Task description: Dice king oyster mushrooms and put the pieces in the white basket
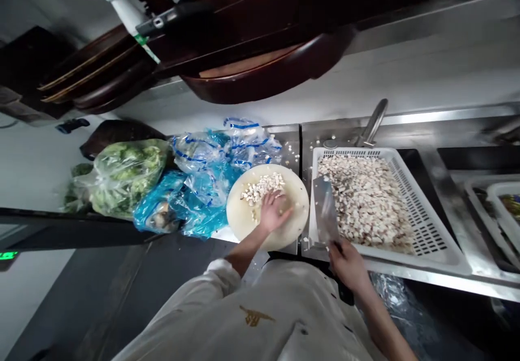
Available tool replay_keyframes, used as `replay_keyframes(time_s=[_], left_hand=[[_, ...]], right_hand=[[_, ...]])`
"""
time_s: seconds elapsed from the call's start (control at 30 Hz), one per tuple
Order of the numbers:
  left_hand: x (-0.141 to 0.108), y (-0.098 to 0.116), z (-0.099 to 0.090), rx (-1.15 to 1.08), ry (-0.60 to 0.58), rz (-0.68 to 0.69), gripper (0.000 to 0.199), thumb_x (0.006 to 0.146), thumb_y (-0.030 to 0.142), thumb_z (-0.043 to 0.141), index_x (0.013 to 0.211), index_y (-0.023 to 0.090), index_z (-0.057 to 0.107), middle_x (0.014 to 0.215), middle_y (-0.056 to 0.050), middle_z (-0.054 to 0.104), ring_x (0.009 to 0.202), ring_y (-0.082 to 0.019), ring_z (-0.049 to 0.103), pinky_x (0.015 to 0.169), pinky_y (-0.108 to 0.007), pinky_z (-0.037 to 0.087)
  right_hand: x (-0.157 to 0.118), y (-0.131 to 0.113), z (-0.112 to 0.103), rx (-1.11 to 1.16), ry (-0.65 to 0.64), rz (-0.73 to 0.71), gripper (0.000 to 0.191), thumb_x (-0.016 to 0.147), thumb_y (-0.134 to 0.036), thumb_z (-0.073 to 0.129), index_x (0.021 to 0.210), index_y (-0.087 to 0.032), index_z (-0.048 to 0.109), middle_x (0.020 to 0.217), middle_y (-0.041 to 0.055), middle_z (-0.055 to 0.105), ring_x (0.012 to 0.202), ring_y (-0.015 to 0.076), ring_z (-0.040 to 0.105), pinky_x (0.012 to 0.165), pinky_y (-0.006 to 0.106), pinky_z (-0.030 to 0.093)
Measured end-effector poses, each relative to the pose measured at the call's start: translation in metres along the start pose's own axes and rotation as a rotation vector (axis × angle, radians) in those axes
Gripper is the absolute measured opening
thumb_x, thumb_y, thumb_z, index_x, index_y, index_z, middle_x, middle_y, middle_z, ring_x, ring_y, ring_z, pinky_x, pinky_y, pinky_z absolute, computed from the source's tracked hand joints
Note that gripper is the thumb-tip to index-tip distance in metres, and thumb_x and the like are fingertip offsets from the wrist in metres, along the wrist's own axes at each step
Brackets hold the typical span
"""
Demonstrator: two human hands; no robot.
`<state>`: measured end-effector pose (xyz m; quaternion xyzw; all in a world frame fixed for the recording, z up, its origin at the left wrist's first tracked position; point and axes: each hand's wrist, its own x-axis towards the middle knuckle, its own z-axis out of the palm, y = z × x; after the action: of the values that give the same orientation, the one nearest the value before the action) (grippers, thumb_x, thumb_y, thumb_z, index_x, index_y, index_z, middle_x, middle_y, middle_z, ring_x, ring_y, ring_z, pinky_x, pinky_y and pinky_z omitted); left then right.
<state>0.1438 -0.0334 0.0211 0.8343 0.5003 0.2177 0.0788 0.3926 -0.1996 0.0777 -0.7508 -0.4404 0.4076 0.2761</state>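
My left hand (275, 213) lies on the round, pale cutting board (290, 231), its fingers spread at the edge of a small heap of chopped white pieces (262, 187), perhaps mushroom. In my right hand (348, 263) is a cleaver (325, 209), gripped by its handle. The broad blade points away from me, over the left rim of a white perforated basket (439, 250). That basket is filled with a thick layer of chopped white and brown pieces (365, 204). A few scraps lie on the steel between board and basket.
Left of the board sit crumpled blue and clear plastic bags (211, 187) and a bag of green vegetables (130, 174). A faucet (376, 120) rises behind the basket. Dark wooden trays (264, 73) overhang the counter on a shelf. At the far right stands another white container (501, 193).
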Motion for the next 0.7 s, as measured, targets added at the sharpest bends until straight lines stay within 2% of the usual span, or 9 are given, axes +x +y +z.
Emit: replay_keyframes(time_s=[0.07, 0.13, 0.2, 0.27, 0.37, 0.47, 0.53, 0.6, 0.7], left_hand=[[-0.033, -0.063, -0.016, 0.093, -0.003, -0.091, 0.072, 0.089, 0.067, 0.077, 0.146, 0.024, 0.062, 0.165, -0.013, 0.048, 0.163, -0.04, 0.028, 0.134, -0.064, 0.025], [-0.058, -0.115, -0.025, 0.142, -0.091, -0.122, 0.099, 0.079, 0.077, 0.081, 0.156, 0.021, 0.053, 0.175, -0.017, 0.031, 0.166, -0.046, 0.016, 0.134, -0.068, 0.017], [-0.067, -0.151, -0.027, 0.136, -0.193, -0.104, 0.113, 0.075, 0.083, 0.08, 0.164, 0.021, 0.045, 0.179, -0.018, 0.018, 0.166, -0.048, 0.007, 0.133, -0.07, 0.013], [-0.057, -0.173, -0.024, 0.096, -0.254, -0.064, 0.116, 0.077, 0.084, 0.077, 0.168, 0.024, 0.039, 0.181, -0.016, 0.01, 0.167, -0.047, 0.002, 0.133, -0.069, 0.011], [-0.018, -0.182, -0.013, 0.023, -0.246, 0.0, 0.111, 0.08, 0.083, 0.075, 0.169, 0.026, 0.038, 0.182, -0.013, 0.009, 0.168, -0.045, 0.0, 0.135, -0.066, 0.012], [0.024, -0.173, -0.002, -0.035, -0.234, 0.098, 0.105, 0.083, 0.08, 0.074, 0.168, 0.028, 0.039, 0.18, -0.01, 0.02, 0.167, -0.041, 0.013, 0.137, -0.061, 0.014], [0.044, -0.162, 0.003, -0.056, -0.258, 0.181, 0.1, 0.086, 0.078, 0.073, 0.168, 0.032, 0.04, 0.177, -0.007, 0.029, 0.165, -0.038, 0.023, 0.137, -0.057, 0.017], [0.051, -0.148, 0.006, -0.056, -0.278, 0.226, 0.093, 0.088, 0.075, 0.072, 0.166, 0.032, 0.044, 0.175, -0.006, 0.036, 0.163, -0.037, 0.029, 0.136, -0.055, 0.022], [0.04, -0.127, 0.008, -0.038, -0.267, 0.212, 0.081, 0.091, 0.07, 0.07, 0.16, 0.031, 0.053, 0.172, -0.008, 0.041, 0.161, -0.037, 0.032, 0.13, -0.057, 0.031]], right_hand=[[0.01, -0.018, 0.025, -0.083, 0.002, -0.03, 0.036, 0.099, -0.052, 0.044, 0.096, -0.022, 0.065, 0.073, 0.0067, 0.069, 0.069, 0.0231, 0.066, 0.063, 0.03, 0.045], [0.02, -0.032, 0.042, -0.201, 0.05, -0.025, 0.035, 0.102, -0.044, 0.041, 0.105, -0.02, 0.066, 0.084, 0.0106, 0.073, 0.078, 0.0246, 0.068, 0.068, 0.03, 0.044], [0.032, -0.045, 0.054, -0.313, 0.084, 0.004, 0.035, 0.105, -0.039, 0.04, 0.112, -0.017, 0.067, 0.091, 0.0131, 0.074, 0.084, 0.0254, 0.069, 0.069, 0.03, 0.042], [0.045, -0.057, 0.065, -0.411, 0.084, 0.038, 0.034, 0.106, -0.036, 0.041, 0.115, -0.015, 0.067, 0.094, 0.0145, 0.074, 0.087, 0.0257, 0.069, 0.07, 0.03, 0.04], [0.059, -0.072, 0.09, -0.538, 0.051, 0.088, 0.031, 0.108, -0.031, 0.044, 0.117, -0.013, 0.067, 0.096, 0.0158, 0.075, 0.088, 0.0254, 0.07, 0.071, 0.03, 0.039], [0.062, -0.085, 0.124, -0.607, 0.003, 0.105, 0.027, 0.107, -0.025, 0.044, 0.119, -0.012, 0.066, 0.094, 0.0146, 0.076, 0.087, 0.0234, 0.07, 0.072, 0.029, 0.039], [0.059, -0.09, 0.144, -0.638, -0.042, 0.098, 0.027, 0.107, -0.024, 0.044, 0.123, -0.014, 0.064, 0.091, 0.0124, 0.075, 0.084, 0.0224, 0.07, 0.071, 0.028, 0.039], [0.053, -0.091, 0.156, -0.637, -0.095, 0.071, 0.026, 0.106, -0.023, 0.045, 0.124, -0.015, 0.062, 0.088, 0.0109, 0.075, 0.081, 0.022, 0.07, 0.07, 0.028, 0.039], [0.042, -0.075, 0.156, -0.454, -0.159, 0.032, 0.019, 0.103, -0.024, 0.047, 0.112, -0.018, 0.062, 0.086, 0.0083, 0.073, 0.079, 0.0198, 0.069, 0.069, 0.027, 0.041]])
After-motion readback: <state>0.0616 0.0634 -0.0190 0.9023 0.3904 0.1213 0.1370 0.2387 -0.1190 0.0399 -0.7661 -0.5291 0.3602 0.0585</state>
